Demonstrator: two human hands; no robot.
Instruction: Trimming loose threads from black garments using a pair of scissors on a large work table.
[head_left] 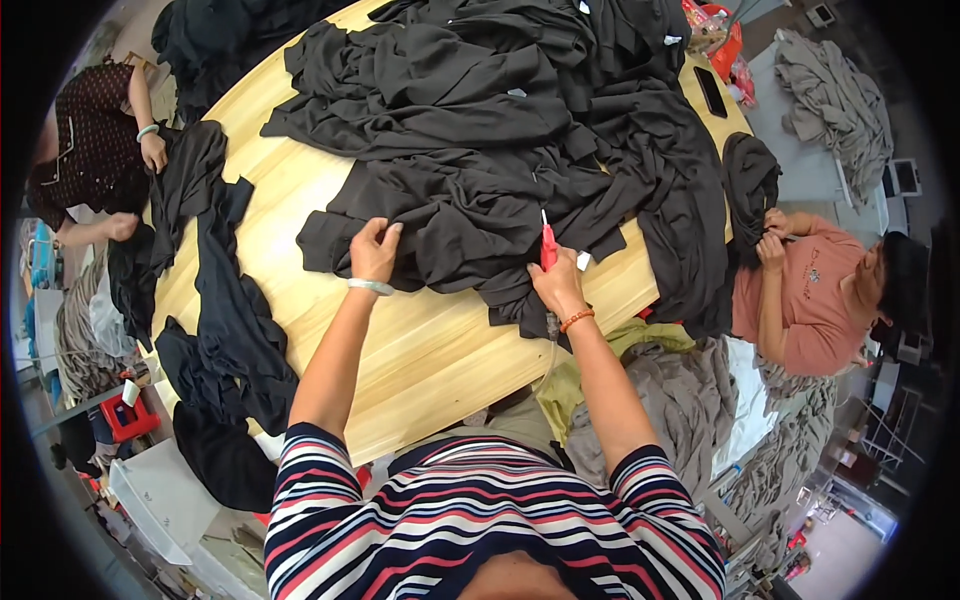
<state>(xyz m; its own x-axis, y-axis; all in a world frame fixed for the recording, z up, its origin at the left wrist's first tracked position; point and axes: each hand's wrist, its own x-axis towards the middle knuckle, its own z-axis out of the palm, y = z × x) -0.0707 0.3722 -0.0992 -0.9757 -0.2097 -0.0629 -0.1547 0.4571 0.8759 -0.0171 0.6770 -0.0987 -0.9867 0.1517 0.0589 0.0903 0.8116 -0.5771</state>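
A dark garment (450, 240) lies crumpled on the pale wooden table (400, 350) in front of me. My left hand (374, 252) is at its left part, fingers curled onto the cloth and thumb raised beside them; the fingertips are partly hidden. In my right hand (558, 283) is a red handheld tool (548, 248) with a thin pale tip, pointing away from me over the garment. A cord (550, 360) hangs down from under that hand. A small white tag (583, 261) shows beside my right fingers.
More dark garments (430, 80) are heaped across the far side. A phone (710, 92) lies at the table's right edge. One person (95, 150) handles dark cloth at the left, another (800, 290) at the right. Grey garments (660, 400) are piled beside my right arm.
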